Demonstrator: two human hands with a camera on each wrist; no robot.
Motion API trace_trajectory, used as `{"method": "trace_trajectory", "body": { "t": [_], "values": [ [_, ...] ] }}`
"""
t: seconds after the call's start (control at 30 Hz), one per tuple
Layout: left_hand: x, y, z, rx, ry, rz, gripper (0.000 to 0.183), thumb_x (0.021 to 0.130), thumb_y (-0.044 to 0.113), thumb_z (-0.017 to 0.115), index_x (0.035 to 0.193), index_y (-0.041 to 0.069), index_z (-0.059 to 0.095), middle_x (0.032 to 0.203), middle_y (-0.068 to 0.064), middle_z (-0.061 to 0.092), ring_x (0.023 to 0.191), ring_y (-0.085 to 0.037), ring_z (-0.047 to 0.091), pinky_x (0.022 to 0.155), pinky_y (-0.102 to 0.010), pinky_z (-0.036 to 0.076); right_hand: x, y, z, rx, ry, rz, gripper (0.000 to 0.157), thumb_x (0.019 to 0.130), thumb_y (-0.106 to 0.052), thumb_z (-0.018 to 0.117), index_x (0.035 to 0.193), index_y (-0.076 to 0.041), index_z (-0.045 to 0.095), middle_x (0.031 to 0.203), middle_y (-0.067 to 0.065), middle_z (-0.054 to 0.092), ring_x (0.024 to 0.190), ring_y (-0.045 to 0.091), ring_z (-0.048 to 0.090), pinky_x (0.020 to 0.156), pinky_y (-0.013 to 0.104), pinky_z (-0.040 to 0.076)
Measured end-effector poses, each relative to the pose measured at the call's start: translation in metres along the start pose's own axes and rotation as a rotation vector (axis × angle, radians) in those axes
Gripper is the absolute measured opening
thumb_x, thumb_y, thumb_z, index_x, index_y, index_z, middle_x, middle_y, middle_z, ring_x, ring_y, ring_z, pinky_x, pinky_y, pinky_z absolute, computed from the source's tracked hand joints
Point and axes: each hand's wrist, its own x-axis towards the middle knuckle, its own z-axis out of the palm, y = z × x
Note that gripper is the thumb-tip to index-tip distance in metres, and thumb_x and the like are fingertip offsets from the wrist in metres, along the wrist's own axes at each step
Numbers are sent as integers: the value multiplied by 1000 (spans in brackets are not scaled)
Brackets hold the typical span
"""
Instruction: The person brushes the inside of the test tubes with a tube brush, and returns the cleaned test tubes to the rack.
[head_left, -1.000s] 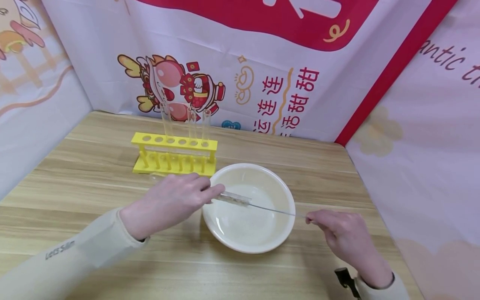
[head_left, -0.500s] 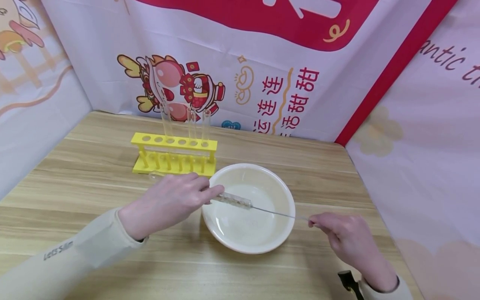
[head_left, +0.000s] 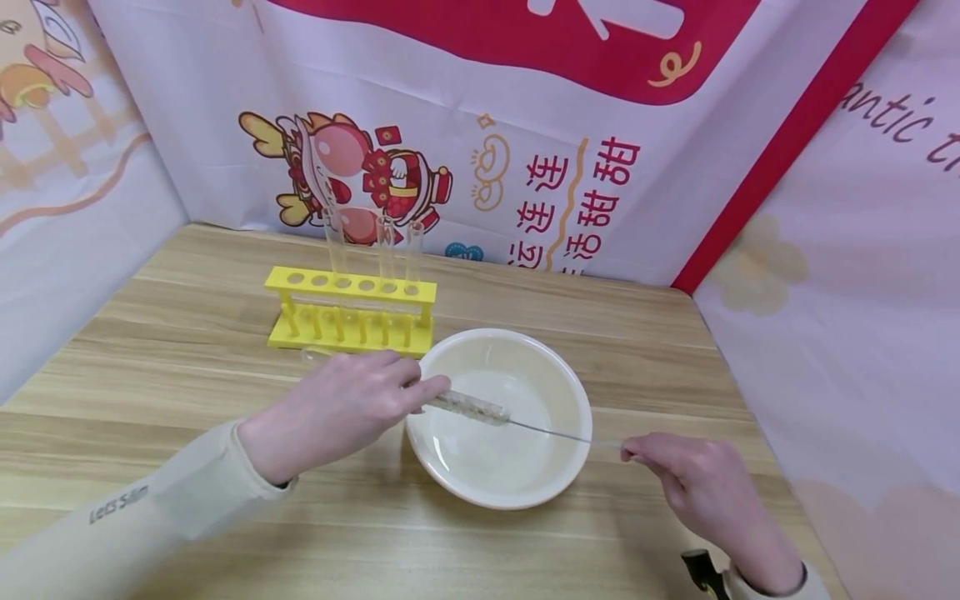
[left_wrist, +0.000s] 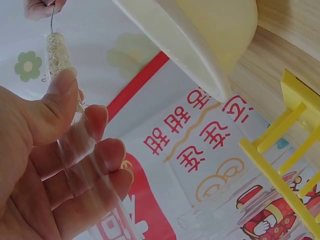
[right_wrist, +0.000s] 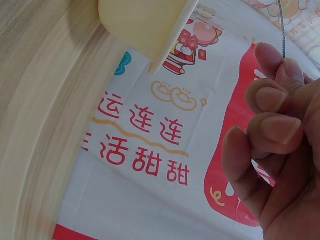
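Observation:
My left hand (head_left: 337, 408) holds a clear glass test tube (left_wrist: 80, 145), thumb on top and fingers curled beneath. Its rounded end shows past the hand, near the rack. Pale bristles of a test tube brush (left_wrist: 57, 55) fill the tube's other end, above a white bowl (head_left: 498, 492). My right hand (head_left: 701, 479), beyond the bowl's right rim, pinches the brush's thin wire handle (right_wrist: 283, 30) between thumb and index finger. In the head view, the wire runs nearly straight between the hands. Part of the tube is hidden by the left hand.
A yellow test tube rack (head_left: 351, 283) stands behind the left hand, with three clear test tubes (head_left: 337, 242) upright in it. Printed cloth (head_left: 465, 83) walls the table (head_left: 420, 542) at the back and sides. A black strap piece (head_left: 703, 571) sits by the right wrist.
My right hand has shifted slightly right and down with the wire. The tube's brush end has dipped a little; my left hand stays nearly in place.

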Motion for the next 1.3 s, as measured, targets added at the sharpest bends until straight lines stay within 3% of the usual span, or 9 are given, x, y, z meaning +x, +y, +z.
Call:
{"method": "trace_trajectory", "body": {
  "t": [0.43,0.9,1.1,1.3],
  "values": [
    [-2,2,1,2,27,9,43,82,8,82,122,11,68,100,-10,70,81,-24,66,63,-33,58,-6,-4,13,28,93,-48,36,106,-31,46,94,-15,76,86,-9,74,75,8,71,63,19,56],
    [-4,9,2,52,102,12,39,78,4,84,114,10,70,90,-9,67,76,-23,64,58,-32,57,-1,-19,20,28,158,-50,40,108,-24,43,81,-14,71,74,-7,71,62,7,69,48,20,52],
    [-5,11,5,79,134,13,38,78,0,82,113,8,70,89,-9,66,77,-24,65,61,-35,58,0,-20,20,52,153,-36,41,108,-21,41,81,-13,70,73,-7,70,61,9,69,47,19,51],
    [-3,12,6,84,125,0,38,78,1,82,114,7,70,91,-10,67,79,-26,66,64,-36,59,0,-21,19,55,123,-11,39,108,-20,42,83,-14,70,74,-8,71,61,9,69,47,20,51]
  ]
}}
